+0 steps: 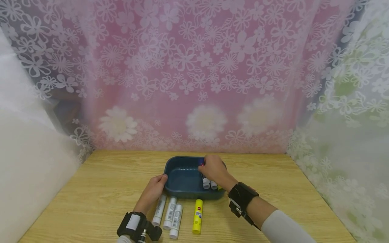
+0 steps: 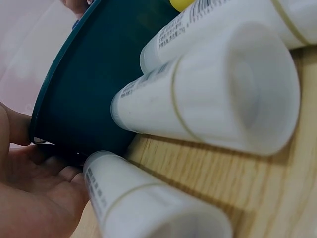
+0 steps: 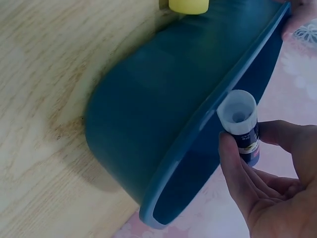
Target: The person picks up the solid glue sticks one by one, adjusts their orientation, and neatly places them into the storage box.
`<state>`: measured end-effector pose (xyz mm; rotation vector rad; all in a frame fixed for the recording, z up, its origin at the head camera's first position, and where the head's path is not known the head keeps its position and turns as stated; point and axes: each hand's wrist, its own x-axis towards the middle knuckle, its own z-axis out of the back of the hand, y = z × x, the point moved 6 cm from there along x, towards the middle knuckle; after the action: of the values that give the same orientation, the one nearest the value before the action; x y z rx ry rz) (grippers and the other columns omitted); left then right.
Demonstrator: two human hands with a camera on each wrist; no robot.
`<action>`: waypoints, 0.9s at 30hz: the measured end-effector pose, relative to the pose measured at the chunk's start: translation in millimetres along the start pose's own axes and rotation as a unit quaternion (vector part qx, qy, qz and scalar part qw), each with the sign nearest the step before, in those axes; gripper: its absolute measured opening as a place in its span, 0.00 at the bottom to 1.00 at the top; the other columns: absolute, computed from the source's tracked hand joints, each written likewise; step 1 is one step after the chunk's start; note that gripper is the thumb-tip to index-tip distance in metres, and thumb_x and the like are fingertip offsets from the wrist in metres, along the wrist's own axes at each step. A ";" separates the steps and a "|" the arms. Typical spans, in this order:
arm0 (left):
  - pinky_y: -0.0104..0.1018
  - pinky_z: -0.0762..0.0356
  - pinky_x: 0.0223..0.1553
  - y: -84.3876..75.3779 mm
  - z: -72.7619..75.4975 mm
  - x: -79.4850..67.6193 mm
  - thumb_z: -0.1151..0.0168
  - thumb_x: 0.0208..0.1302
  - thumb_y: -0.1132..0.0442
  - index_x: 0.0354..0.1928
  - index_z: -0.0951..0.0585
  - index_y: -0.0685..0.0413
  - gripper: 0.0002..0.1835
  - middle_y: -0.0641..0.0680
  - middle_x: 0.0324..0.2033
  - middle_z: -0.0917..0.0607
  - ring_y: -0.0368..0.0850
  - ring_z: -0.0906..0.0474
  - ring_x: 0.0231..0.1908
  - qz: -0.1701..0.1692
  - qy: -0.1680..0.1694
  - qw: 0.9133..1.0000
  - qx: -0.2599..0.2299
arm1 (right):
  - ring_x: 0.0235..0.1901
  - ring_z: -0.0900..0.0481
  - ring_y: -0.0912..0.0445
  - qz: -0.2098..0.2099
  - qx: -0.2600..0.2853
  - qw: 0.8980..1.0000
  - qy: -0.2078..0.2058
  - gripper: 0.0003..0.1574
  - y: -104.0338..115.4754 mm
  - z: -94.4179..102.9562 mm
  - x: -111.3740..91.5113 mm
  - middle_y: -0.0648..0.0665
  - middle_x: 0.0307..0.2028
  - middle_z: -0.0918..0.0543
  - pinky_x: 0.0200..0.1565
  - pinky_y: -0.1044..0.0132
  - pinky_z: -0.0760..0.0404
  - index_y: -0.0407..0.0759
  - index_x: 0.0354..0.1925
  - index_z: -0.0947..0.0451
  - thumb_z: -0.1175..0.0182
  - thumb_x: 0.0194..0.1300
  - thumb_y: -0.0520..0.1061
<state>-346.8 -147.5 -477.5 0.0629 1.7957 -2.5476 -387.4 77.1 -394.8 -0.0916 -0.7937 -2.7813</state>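
Observation:
A dark teal plastic basin (image 1: 182, 194) stands on the table. At its left end my left hand (image 1: 156, 187) grips the rim, thumb on top and fingers against the outer wall in the left wrist view. Over the right side of the basin my right hand (image 1: 216, 170) pinches a dark blue glue stick (image 3: 246, 130) with a white end, between thumb and fingertips. Below that hand, white-ended glue sticks (image 1: 206, 184) and a yellow one (image 1: 220, 187) lie in the basin, partly hidden by the hand.
In front of the basin, three white glue sticks (image 1: 170, 214) with barcodes lie side by side near my left wrist. A yellow glue stick (image 1: 197, 216) lies to their right on the wooden table (image 1: 121, 168). Flowered curtains (image 1: 194, 84) hang behind and beside the table.

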 end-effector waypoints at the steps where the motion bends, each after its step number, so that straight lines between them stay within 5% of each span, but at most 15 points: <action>1: 0.61 0.41 0.73 -0.2 -0.1 0.2 0.58 0.82 0.56 0.71 0.32 0.70 0.27 0.69 0.71 0.31 0.67 0.40 0.74 0.000 0.000 1.000 -0.001 | 0.12 0.39 0.59 0.000 0.001 1.000 0.000 0.23 -0.2 -0.9 1.9 0.52 0.13 0.39 0.17 0.69 0.42 0.45 0.17 0.34 0.36 0.64 0.41; 14: 0.61 0.42 0.74 -1.9 1.1 -0.6 0.58 0.83 0.58 0.71 0.33 0.72 0.27 0.70 0.71 0.32 0.67 0.41 0.74 -0.004 0.004 1.000 -0.014 | 0.09 0.46 0.60 -0.017 0.004 1.000 0.024 0.33 -0.2 -17.1 26.8 0.55 0.09 0.47 0.15 0.70 0.48 0.49 0.08 0.43 0.38 0.64 0.36; 27: 0.61 0.43 0.74 -3.2 0.7 -0.9 0.58 0.83 0.57 0.71 0.33 0.71 0.27 0.70 0.71 0.32 0.67 0.41 0.74 -0.001 0.008 1.000 -0.010 | 0.10 0.39 0.58 -0.044 -0.008 0.999 0.028 0.32 -9.9 -32.3 33.6 0.53 0.09 0.43 0.18 0.67 0.39 0.47 0.09 0.38 0.35 0.65 0.38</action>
<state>-346.0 -147.1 -474.3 0.0805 1.8281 -2.5363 -422.2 60.9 -423.1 0.0177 -0.7806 -2.8586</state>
